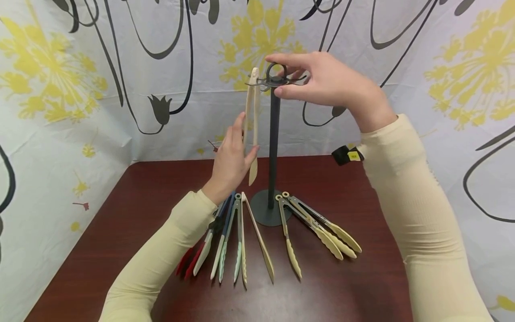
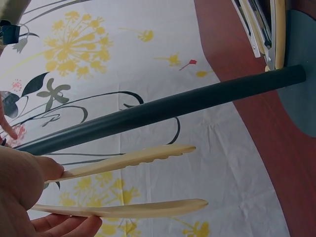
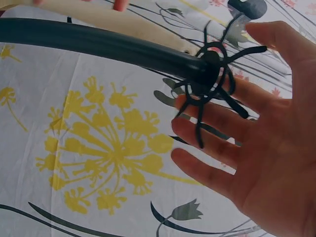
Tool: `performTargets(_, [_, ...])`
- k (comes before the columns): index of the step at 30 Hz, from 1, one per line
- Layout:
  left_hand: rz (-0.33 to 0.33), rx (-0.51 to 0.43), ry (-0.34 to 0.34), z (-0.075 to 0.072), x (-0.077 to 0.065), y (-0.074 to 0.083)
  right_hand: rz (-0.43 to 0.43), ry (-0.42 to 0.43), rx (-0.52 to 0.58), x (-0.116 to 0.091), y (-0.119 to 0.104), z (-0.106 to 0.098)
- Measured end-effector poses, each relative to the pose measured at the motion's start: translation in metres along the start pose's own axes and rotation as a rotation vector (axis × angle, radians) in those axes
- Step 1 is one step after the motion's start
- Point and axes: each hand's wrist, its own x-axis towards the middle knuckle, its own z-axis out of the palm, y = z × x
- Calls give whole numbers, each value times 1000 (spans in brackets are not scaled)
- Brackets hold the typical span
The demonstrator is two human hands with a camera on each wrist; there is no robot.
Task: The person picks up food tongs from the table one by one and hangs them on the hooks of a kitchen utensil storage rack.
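Holding cream tongs (image 1: 252, 125) w/ left hand (image 1: 231, 161); right hand (image 1: 322, 80), fingers spread, touches stand (image 1: 274, 147) top.

The right hand (image 3: 276, 143) spreads its straight fingers (image 3: 207, 148) behind the hooks (image 3: 212, 84) at the top of a dark pole (image 3: 98, 47), against a flowered cloth (image 3: 98, 163).

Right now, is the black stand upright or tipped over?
Upright. The black stand rises straight from its round base on the table, the right hand is at its hooked top, and the left hand holds the cream tongs hanging there.
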Motion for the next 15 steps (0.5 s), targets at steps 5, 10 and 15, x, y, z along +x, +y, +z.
performTargets(5, [-16, 7, -10, 3, 1, 2, 56, -82, -35, 1, -6, -8])
performTargets(10, [-18, 11, -6, 5, 1, 2, 63, -121, -51, 2, -9, -11])
performTargets(15, [-9, -6, -4, 8, 0, 2, 51, -131, -41, 2, -10, -12])
